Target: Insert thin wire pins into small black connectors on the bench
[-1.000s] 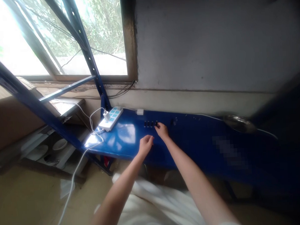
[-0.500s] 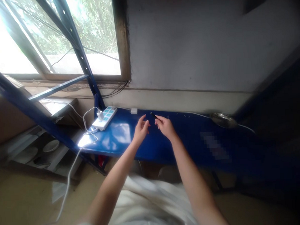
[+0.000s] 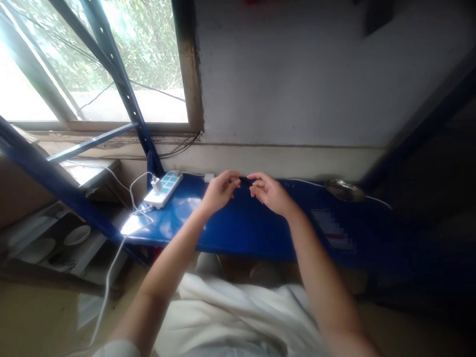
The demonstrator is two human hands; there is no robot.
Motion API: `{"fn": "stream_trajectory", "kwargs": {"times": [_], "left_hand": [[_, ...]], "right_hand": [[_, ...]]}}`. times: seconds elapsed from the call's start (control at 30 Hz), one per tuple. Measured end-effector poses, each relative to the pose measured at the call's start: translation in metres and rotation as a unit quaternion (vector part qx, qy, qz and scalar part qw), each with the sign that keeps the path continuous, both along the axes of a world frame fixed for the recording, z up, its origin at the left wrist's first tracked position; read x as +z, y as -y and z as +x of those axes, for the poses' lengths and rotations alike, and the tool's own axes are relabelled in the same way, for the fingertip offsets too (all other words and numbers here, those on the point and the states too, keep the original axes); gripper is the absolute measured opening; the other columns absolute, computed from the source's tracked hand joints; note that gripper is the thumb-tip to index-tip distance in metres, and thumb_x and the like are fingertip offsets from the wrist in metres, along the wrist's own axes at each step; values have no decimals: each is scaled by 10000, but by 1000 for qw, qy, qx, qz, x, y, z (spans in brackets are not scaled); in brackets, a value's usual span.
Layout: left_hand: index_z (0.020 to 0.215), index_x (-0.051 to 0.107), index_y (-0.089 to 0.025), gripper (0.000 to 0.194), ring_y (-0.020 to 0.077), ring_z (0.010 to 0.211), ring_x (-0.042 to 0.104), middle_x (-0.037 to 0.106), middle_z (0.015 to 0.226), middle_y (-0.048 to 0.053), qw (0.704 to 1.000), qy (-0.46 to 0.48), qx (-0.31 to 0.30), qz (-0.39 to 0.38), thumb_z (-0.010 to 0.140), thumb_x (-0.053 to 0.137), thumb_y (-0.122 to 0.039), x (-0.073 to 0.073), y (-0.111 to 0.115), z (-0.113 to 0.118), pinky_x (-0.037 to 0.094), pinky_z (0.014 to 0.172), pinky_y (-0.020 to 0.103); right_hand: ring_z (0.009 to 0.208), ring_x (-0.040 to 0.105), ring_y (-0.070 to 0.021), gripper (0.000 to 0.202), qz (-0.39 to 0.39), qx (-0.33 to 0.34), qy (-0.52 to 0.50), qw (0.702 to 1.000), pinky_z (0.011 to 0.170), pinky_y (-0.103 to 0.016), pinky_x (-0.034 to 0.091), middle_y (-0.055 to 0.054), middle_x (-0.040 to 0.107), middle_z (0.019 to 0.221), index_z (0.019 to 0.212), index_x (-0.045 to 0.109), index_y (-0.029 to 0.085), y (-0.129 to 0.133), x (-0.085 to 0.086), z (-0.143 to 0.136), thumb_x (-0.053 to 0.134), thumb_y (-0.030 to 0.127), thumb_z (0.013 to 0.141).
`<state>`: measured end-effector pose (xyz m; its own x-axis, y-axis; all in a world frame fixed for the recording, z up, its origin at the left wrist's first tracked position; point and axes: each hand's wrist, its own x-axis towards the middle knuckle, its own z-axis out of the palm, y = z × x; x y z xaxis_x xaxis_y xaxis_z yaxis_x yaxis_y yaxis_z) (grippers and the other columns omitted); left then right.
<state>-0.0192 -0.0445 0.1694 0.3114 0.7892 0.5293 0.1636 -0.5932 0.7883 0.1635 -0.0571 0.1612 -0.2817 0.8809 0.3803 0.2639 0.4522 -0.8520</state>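
Note:
Above the back part of the blue table [image 3: 240, 231], my two hands hold a short, dark, stick-like thing [image 3: 245, 182] between them. My left hand [image 3: 219, 193] pinches its left end with thumb and fingertips. On the other end, the thumb and fingers of my right hand [image 3: 273, 195] are closed. Its exact kind is too small and dark to tell. A few tiny pale bits [image 3: 291, 185] lie on the table just right of my right hand.
A white power strip [image 3: 168, 188] with a plugged-in charger [image 3: 156, 183] lies at the table's left end, its cable hanging to the floor. Behind my left hand is a small white block [image 3: 209, 177]. A shiny metal dish [image 3: 344, 189] and a partly blurred flat sheet [image 3: 325, 222] are at right.
My left hand has moved up and closed on the left end of the dark thing, which only my right hand held before. The view has shifted slightly.

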Motion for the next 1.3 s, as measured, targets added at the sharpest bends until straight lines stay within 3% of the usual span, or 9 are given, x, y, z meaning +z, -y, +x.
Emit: {"fn": "stream_trajectory", "kwargs": {"times": [0.4,0.77,1.03,1.3], "left_hand": [[853,489,-153,78,37,475,492,548,759,-7,998,-32,2,-49,819,481,-223,-13,-5,-5,403,480,174],[841,472,-160,73,46,485,507,522,695,-27,994,-37,1,-101,826,480,-232,-26,-9,-10,393,480,174],[846,415,-172,89,49,496,525,545,795,-3,982,-30,-28,-184,858,437,-257,-38,-13,-8,392,435,165],[780,407,-170,183,46,468,512,550,735,-9,975,-22,-19,-221,884,386,-319,-40,-14,-4,380,420,156]], "right_hand": [[603,534,-114,181,11,-40,132,990,633,-258,424,-2,610,705,916,571,195,-1,-5,-1,456,296,819],[663,587,-124,203,6,-47,164,985,678,-257,444,-8,643,732,950,606,195,-2,-7,-5,467,251,814],[717,614,-137,257,35,-56,199,978,715,-261,462,-34,678,784,996,652,190,0,-6,-7,460,185,825],[784,633,-149,274,47,-64,196,977,772,-279,469,-52,693,889,1021,655,197,-1,-7,-10,463,167,827]]}}
